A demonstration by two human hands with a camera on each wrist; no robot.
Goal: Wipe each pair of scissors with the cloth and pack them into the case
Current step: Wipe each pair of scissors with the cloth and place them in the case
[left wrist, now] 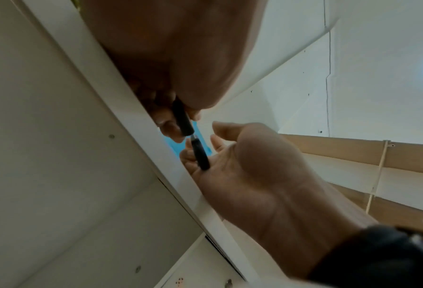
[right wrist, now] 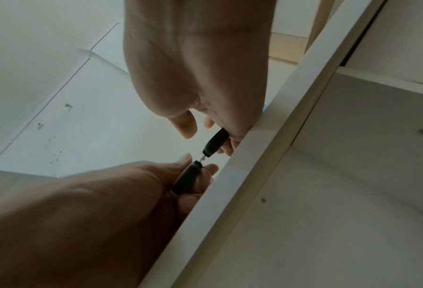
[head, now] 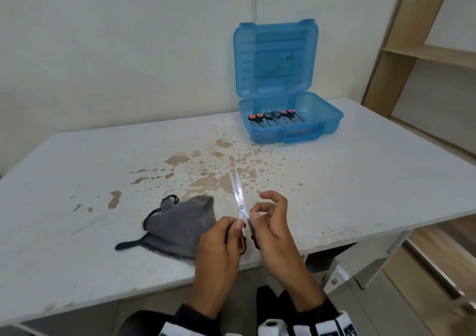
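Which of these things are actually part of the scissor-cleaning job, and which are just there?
Part of the job:
held scissors, gripped by left hand and right hand
grey cloth
blue case
packed scissors

Just there:
stained table
wooden shelving

My desk (head: 360, 181) is a white top, worn, with brown patches and specks across its middle. On its far side, toward the right, stands the blue case (head: 324, 123), lid upright and open. Near the front edge, left of centre, lies the grey cloth (head: 177, 225), crumpled, with black straps trailing from it onto the surface.
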